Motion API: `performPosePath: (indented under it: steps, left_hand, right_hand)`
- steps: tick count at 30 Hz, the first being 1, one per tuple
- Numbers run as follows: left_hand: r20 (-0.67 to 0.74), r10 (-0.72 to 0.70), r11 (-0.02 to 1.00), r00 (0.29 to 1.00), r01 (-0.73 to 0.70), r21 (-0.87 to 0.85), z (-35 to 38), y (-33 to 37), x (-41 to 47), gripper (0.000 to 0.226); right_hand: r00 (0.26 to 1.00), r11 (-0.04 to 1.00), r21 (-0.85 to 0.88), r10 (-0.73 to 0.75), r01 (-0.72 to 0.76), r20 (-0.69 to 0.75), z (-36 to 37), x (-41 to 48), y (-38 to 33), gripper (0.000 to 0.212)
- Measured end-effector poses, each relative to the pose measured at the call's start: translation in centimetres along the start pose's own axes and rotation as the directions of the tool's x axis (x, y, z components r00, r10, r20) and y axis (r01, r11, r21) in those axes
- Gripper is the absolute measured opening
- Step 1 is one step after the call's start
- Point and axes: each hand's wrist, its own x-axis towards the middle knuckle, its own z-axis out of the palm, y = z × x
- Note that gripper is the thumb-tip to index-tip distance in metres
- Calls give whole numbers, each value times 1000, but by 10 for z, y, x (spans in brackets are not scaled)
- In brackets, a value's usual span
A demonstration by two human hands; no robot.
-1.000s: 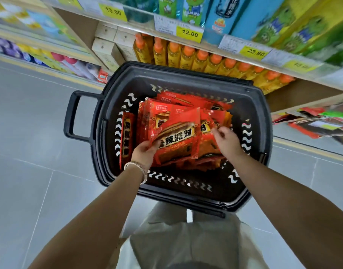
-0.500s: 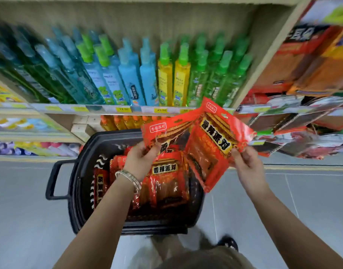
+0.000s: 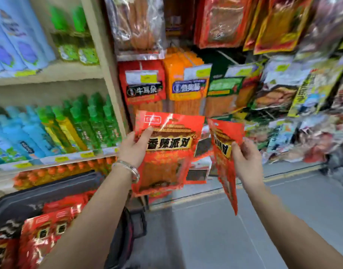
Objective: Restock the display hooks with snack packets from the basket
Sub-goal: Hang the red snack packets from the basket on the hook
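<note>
**Snack packets (image 3: 167, 150) going up to the hanging display**

Standing by the aisle, I am watching a person holding two red packets out in front of the racks. By my reckoning this is the carry-and-hang step, with nothing threaded yet.

The left hand (image 3: 134, 150) is gripping the front-facing packet (image 3: 163, 171) by its left edge, thumb pressing on the printed face and fingers curling behind. A further edge is peeking out beneath it, so it may be holding more than one, though I cannot tell. The right hand (image 3: 246, 162) is pinching the second packet (image 3: 225, 150), turned nearly edge-on, with the thumb in front and the fingers wrapping round the back.

Both packets are hanging in the air just in front of the hanging packs (image 3: 142, 84), above the black basket (image 3: 50, 188) at lower left.

The next move, I'd judge, is calling for the matching hook and for lining a packet's top hole onto it — the display hooks are hiding behind blurred stock, so I cannot pick one out.

Counting: two hands, two packets plainly in hand, one basket, and at least three more basket packets (image 3: 50, 226) lying in it.
</note>
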Motion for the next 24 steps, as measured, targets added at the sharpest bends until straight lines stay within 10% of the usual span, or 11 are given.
performPosePath:
  steps: [10,24]
  left_hand:
    - [-59,364,929,930,-367,-56,73,138,74,17]
    - [-236,393,865,889,-445,-233,127,246,187,38]
  right_hand:
    - [956,977,43,-193,208,-221,-81,156,-53,17]
    - [907,893,271,-267,360,-325,-84,352,-139,27]
